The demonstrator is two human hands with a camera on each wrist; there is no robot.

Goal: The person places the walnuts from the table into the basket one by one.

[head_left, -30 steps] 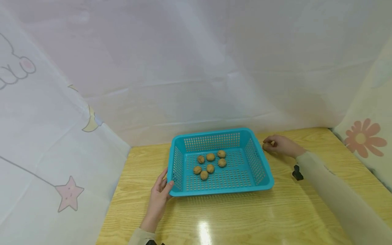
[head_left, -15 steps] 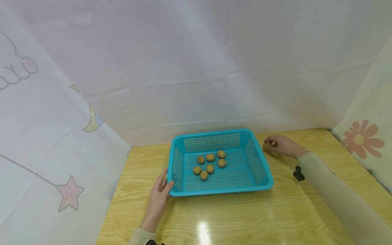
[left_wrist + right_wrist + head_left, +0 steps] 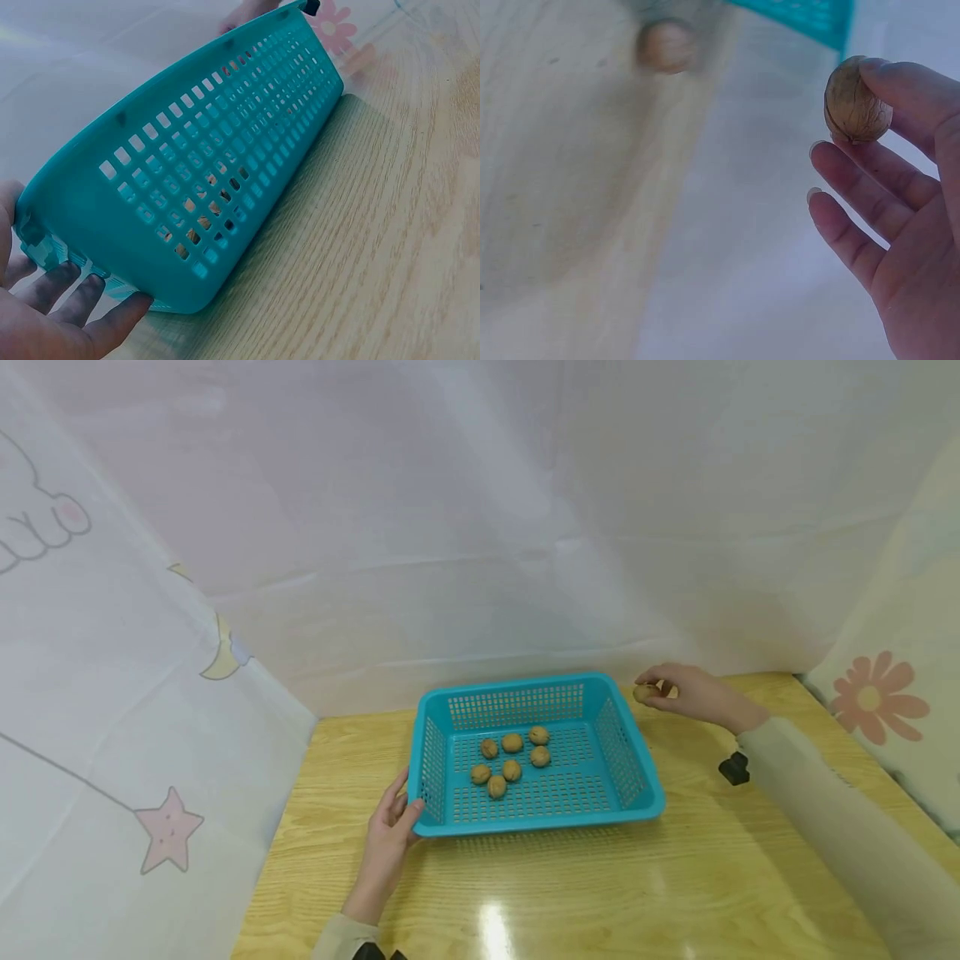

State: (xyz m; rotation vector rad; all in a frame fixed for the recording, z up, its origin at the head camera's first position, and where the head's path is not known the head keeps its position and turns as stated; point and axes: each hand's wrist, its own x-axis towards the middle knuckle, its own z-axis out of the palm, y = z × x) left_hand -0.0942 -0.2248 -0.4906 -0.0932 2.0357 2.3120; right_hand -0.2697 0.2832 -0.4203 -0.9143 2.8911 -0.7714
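A turquoise plastic basket (image 3: 540, 824) with slotted walls stands on the wooden table, and several walnuts (image 3: 512, 743) lie loose on its floor. My left hand (image 3: 387, 843) grips the basket's near left corner, thumb over the rim and fingers against the outside wall, as the left wrist view (image 3: 56, 322) shows too. Beyond the basket's right side, my right hand (image 3: 697, 695) pinches one walnut (image 3: 855, 101) between thumb and fingers, raised off the table. Another walnut (image 3: 667, 46) rests on the table, blurred in the right wrist view; the head view does not show it clearly.
The wooden tabletop (image 3: 585, 893) runs in front of and to both sides of the basket. A pale printed cloth (image 3: 450, 527) hangs close behind the table, with more cloth at left and right. Black wrist straps sit on both sleeves.
My right hand has lifted its walnut off the table, upward and slightly left toward the basket's far right corner. My left hand keeps its hold on the basket, which stays in place.
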